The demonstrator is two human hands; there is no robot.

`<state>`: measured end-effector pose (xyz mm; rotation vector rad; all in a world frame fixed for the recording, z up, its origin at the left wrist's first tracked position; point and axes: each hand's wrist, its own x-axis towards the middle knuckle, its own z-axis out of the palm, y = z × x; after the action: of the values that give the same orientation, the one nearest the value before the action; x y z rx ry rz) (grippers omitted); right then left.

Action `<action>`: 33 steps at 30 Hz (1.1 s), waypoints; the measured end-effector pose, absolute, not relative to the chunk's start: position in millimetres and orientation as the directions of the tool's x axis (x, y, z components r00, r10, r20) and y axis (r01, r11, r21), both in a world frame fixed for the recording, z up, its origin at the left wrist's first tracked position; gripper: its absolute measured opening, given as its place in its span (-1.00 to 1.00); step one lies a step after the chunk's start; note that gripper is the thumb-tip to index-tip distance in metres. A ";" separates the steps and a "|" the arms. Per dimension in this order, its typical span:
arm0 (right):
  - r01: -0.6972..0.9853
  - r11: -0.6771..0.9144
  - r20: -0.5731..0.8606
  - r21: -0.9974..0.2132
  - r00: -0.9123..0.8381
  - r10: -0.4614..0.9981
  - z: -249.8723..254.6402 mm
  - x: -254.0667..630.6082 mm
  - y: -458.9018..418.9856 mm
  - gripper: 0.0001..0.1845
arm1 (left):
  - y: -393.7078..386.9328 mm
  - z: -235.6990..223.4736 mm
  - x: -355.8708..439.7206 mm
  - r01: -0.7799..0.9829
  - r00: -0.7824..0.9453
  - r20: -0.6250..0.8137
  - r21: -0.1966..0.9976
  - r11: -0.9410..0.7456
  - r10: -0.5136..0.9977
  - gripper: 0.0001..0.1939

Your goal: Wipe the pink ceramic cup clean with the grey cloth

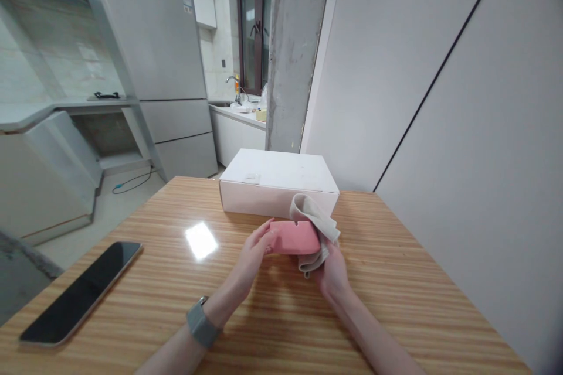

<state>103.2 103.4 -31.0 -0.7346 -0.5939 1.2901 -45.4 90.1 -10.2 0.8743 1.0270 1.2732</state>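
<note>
A pink case-like object (294, 238) with rounded edges and a small dark notch on its top edge is held up over the wooden table. My left hand (257, 246) grips its left end, thumb in front. A light grey-beige cloth (311, 211) wraps around the right end of the pink object. My right hand (333, 269) is closed on the cloth from the right and presses it against that end; most of its fingers are hidden behind the cloth. On my left wrist is a grey watch band (202, 323).
A white box (279, 170) stands behind my hands at the table's far side. A black phone (83, 293) lies at the left on the table (422, 304). Beyond are a grey fridge (153, 47) and a sink counter (237, 129); a white wall (440, 88) borders the right.
</note>
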 end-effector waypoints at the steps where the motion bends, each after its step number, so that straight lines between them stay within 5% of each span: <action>1: -0.672 0.054 -0.055 -0.738 0.139 0.989 -28.0 105.4 106.3 -0.69 | 89.1 -8.1 -45.6 -0.280 -0.016 -0.083 0.957 0.075 0.996 -0.43; 5: -0.749 -0.130 -0.159 -0.649 -0.034 0.987 -20.7 109.5 110.9 -0.67 | 83.9 -5.9 -41.4 -0.223 -0.015 -0.049 0.974 0.044 0.999 -0.33; 9: -0.730 -0.103 -0.131 -0.676 -0.018 0.991 -19.7 107.6 107.0 -0.73 | 83.1 -19.2 -36.0 -0.409 0.134 -0.072 0.905 0.121 0.988 -0.23; 13: -0.714 -0.067 -0.069 -0.697 -0.027 0.997 -20.2 102.8 101.9 -0.67 | 86.9 -26.2 -36.3 -0.455 0.126 -0.042 0.886 0.095 0.991 -0.34; 21: -0.674 0.019 -0.108 -0.739 0.147 0.983 -32.9 87.5 89.3 -0.66 | 88.1 -4.3 -43.1 -0.194 -0.106 0.037 0.979 -0.057 0.994 -0.11; 25: -0.655 0.066 -0.103 -0.753 0.215 0.971 -37.2 88.9 89.8 -0.67 | 82.2 -0.1 -41.8 -0.195 -0.013 0.046 0.980 -0.047 0.999 -0.02; 29: -0.699 0.031 -0.103 -0.715 0.149 0.984 -27.3 98.3 97.0 -0.65 | 79.5 -0.2 -41.5 -0.290 0.160 0.009 0.956 0.039 0.987 -0.20; 33: -0.735 0.018 -0.082 -0.678 0.100 0.992 -16.4 101.0 99.1 -0.62 | 79.3 -4.6 -39.8 -0.195 0.075 0.068 0.980 -0.052 0.995 -0.15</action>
<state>101.0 99.1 -16.4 -0.6655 -0.4854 1.4256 -39.8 79.3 -4.6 1.1454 0.9783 1.2783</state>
